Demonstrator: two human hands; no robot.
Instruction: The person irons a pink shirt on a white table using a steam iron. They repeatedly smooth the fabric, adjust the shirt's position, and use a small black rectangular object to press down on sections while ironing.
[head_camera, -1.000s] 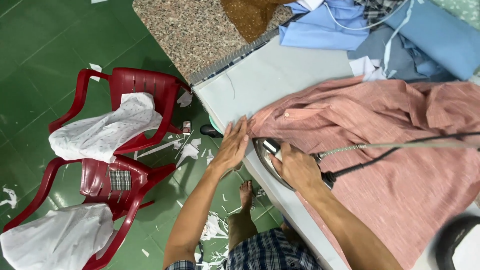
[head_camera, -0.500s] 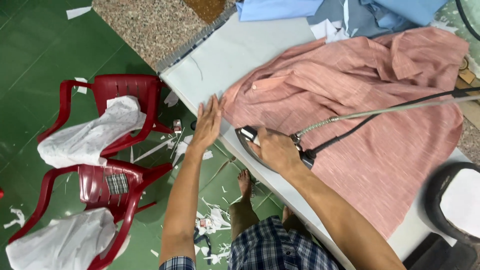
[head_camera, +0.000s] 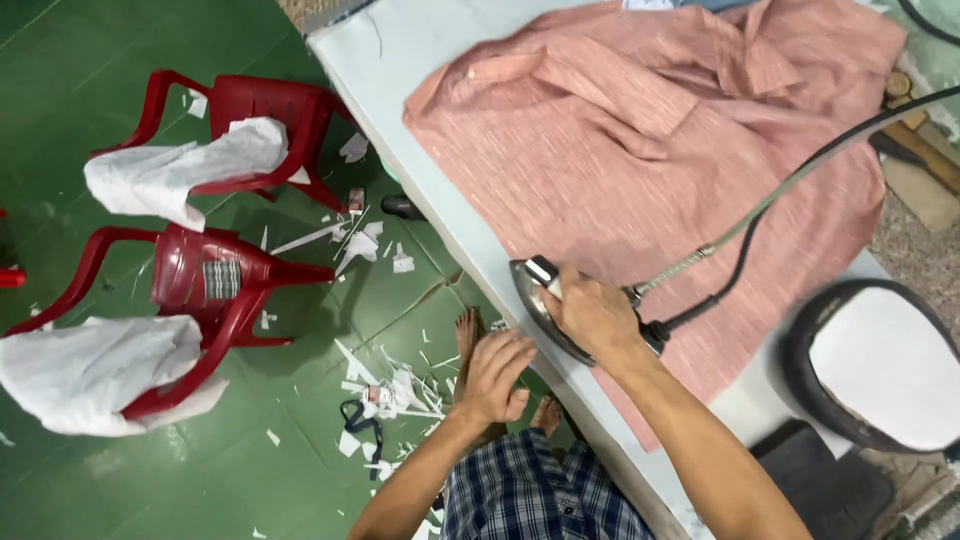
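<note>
Right at the near edge of the table (head_camera: 420, 60), a steam iron (head_camera: 545, 305) with a shiny metal soleplate and dark body rests on the lower part of a salmon-pink shirt (head_camera: 640, 170). The right hand (head_camera: 592, 315) sits on top of it, fingers (head_camera: 560, 300) clamped around the handle. A braided metal hose and a black cord (head_camera: 745, 225) run from the iron's rear across the cloth toward the upper right. The shirt is spread over the pale grey padded table, its weave finely streaked, collar and a buttoned flap lying toward the far end, with soft folds near the top. The left hand (head_camera: 495, 375) hangs off the table edge above the floor, holding nothing, fingers loosely curled and slightly apart. Below, the green tiled floor (head_camera: 100, 60) is littered with white paper scraps (head_camera: 395, 385), and two red plastic chairs (head_camera: 225, 285) carry white cloth (head_camera: 185, 170). A dark-rimmed oval pad with a white top (head_camera: 885, 365) stands at the right.
</note>
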